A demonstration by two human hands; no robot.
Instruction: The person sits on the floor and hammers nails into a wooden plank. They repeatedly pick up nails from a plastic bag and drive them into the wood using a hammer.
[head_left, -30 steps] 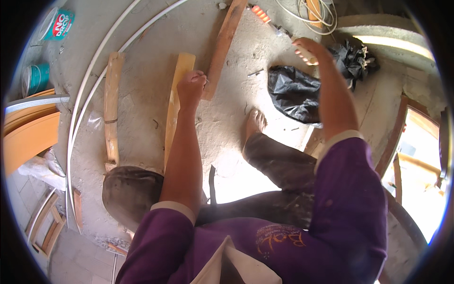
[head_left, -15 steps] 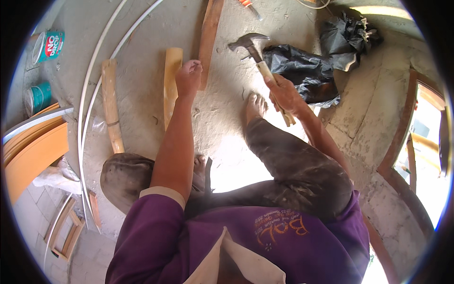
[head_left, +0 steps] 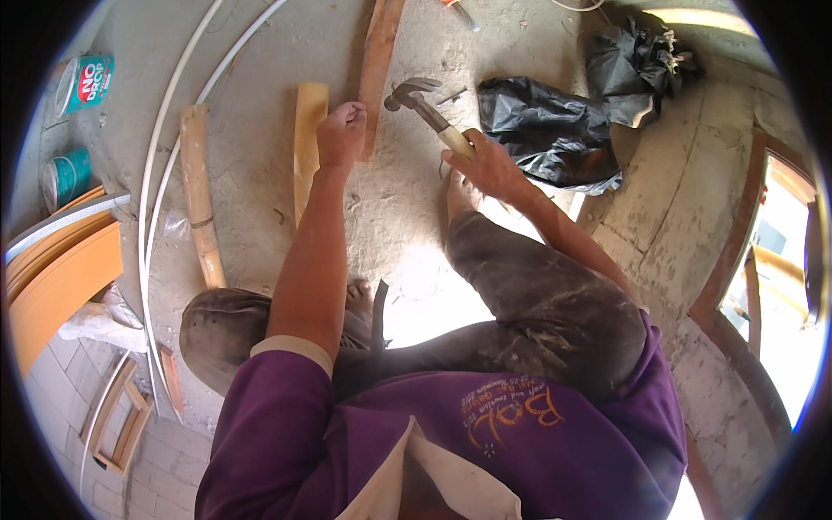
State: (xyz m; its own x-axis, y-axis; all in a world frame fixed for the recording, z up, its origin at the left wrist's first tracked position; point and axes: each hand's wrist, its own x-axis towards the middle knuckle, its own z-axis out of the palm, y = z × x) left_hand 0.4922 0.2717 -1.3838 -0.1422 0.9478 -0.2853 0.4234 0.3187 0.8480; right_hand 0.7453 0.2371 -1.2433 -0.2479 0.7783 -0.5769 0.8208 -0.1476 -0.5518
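Note:
A claw hammer (head_left: 431, 113) with a dark metal head and pale handle is gripped in my right hand (head_left: 487, 166). Its head tilts up and left, over the floor and close to a reddish wooden board (head_left: 378, 78). My left hand (head_left: 341, 135) rests at the left edge of that board's near end, fingers pinched together. What those fingers hold, if anything, is too small to make out. Just left of it lies a yellowish length of wood (head_left: 308, 130), partly covered by my left forearm.
A bamboo pole (head_left: 199, 195) and long white pipes (head_left: 159, 130) lie to the left, with teal cans (head_left: 90, 85) and orange panels (head_left: 78, 269) beyond. Black plastic sheeting (head_left: 546, 130) lies right of the hammer. An orange-handled tool (head_left: 464, 15) sits at the far edge.
The hammer and my right hand have moved left, toward the board and my left hand. The hammer head is now lower. My left hand stays pinched at the board.

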